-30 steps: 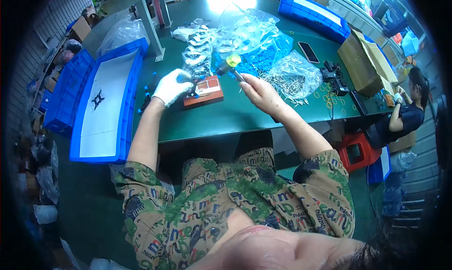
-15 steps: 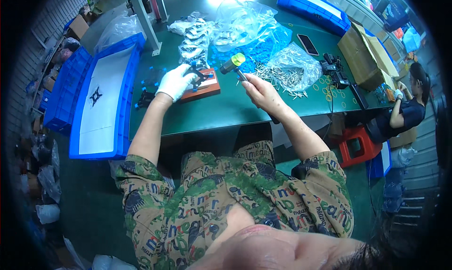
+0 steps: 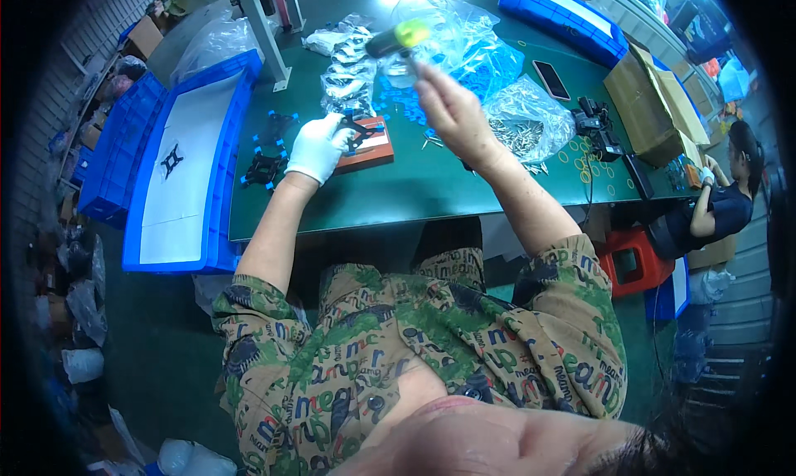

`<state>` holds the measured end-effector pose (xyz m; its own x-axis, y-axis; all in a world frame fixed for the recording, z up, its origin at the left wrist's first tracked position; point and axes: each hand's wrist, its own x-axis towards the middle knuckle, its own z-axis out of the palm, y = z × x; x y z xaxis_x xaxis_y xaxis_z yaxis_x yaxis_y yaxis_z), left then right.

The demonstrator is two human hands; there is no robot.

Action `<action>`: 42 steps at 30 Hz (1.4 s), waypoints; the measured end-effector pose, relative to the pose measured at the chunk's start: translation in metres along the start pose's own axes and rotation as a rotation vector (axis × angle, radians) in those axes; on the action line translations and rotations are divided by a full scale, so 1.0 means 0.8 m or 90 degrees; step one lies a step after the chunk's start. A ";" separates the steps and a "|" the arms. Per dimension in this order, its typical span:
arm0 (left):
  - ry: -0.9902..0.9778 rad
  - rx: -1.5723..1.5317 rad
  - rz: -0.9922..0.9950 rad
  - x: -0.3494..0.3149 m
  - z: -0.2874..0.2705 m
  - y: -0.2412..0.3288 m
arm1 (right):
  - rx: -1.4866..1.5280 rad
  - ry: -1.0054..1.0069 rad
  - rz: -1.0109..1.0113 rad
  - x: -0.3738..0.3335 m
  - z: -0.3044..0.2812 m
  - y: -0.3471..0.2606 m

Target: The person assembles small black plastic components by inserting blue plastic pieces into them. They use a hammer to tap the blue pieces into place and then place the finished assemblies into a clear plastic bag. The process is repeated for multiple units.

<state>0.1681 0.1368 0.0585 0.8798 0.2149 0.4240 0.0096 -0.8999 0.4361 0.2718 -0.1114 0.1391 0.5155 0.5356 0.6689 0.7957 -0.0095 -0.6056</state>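
My left hand (image 3: 318, 149), in a white glove, pinches a black X-shaped bracket (image 3: 360, 133) against a reddish-brown block (image 3: 370, 156) on the green table. Above and to the right of that block, my bare right hand (image 3: 454, 118) is closed round the handle of a mallet. The mallet head (image 3: 400, 39), dark with a yellow-green face, is raised and smeared by motion. Left of my gloved hand lie several black brackets with blue tips (image 3: 264, 168). Small metal pins (image 3: 521, 134) fill an open clear bag, and a few lie loose near it.
Bagged parts (image 3: 347, 71) and blue pieces in plastic (image 3: 489, 68) lie farther back. To the right are a phone (image 3: 551, 80), black adapters (image 3: 599, 132), yellow rings (image 3: 587, 165) and a cardboard box (image 3: 647, 94). A blue tray (image 3: 135, 242) stands left. Another person (image 3: 720, 198) sits right.
My right hand has lifted the mallet up and away from me. My left hand stays at the bracket on the block. The whole view has shifted slightly.
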 end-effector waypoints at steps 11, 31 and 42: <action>-0.048 -0.082 -0.107 0.002 0.007 -0.007 | -0.030 -0.228 0.199 -0.032 -0.015 0.024; 0.090 -0.813 -0.275 -0.197 -0.085 -0.086 | -0.246 -0.552 0.136 -0.132 -0.026 0.056; 0.068 -0.595 -0.305 -0.091 -0.048 -0.149 | -0.244 -0.557 0.170 -0.135 -0.035 0.054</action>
<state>0.0847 0.2434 0.0060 0.8338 0.5442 0.0933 -0.0646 -0.0717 0.9953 0.2598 -0.1935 0.0528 0.3989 0.9095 -0.1173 0.8164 -0.4105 -0.4063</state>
